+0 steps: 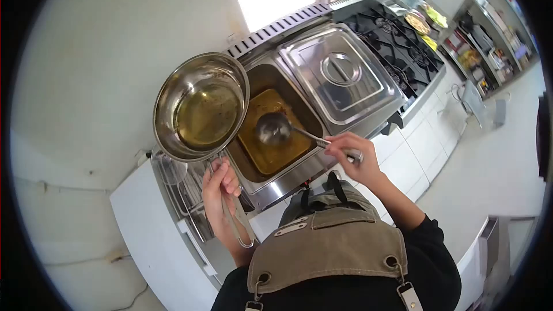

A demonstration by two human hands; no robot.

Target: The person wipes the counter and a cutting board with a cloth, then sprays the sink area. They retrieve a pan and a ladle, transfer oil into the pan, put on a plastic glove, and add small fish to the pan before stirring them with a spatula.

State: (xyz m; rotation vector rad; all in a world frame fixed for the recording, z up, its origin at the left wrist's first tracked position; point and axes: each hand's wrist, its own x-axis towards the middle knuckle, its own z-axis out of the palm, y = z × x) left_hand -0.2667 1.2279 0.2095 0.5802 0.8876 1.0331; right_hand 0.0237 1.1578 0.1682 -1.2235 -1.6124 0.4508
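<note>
My left hand [220,179] is closed round the handle of a steel pan [167,101], which holds a pool of yellowish liquid [207,116] and hangs over the left side of a fryer basin. My right hand [350,154] grips the handle of a metal ladle [274,129]. The ladle's bowl is over the basin [311,112], at the amber liquid [282,158]; whether it dips into it I cannot tell. A steel lid [302,52] with a recessed handle covers the section right of the basin.
Beyond the lid is a black gas stove [397,40], with a plate of food [416,23] behind it. Shelves [489,29] with goods stand at the upper right. Wire baskets [187,187] and a white cabinet [155,224] are left of the fryer.
</note>
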